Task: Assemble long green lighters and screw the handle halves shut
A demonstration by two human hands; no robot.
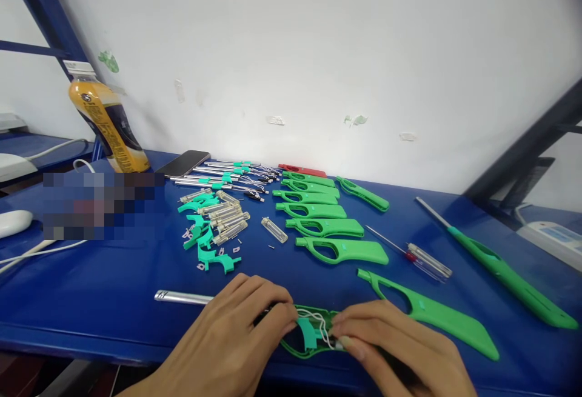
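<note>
1. Two hands at one open green shell half (pixel 309 353), by the near edge of the blue table (pixel 113 282); left hand (pixel 240 324) holds its left end, fingers curled close, contact partly hidden
2. Right hand (pixel 391 336): thumb and fingertips nearly together at the white wires (pixel 324 324); cannot tell if a small part is pinched
3. Done, judged: teal trigger (pixel 307 331) and wires inside, metal rod (pixel 182 297) projecting left
4. Remaining, judged: shell uncovered; matching shell (pixel 448 312) lies apart, right
5. Beyond: loose triggers (pixel 207 254), clear tanks (pixel 231 233), wired rods (pixel 204 183); one lighter (pixel 500 270) looks complete
</note>
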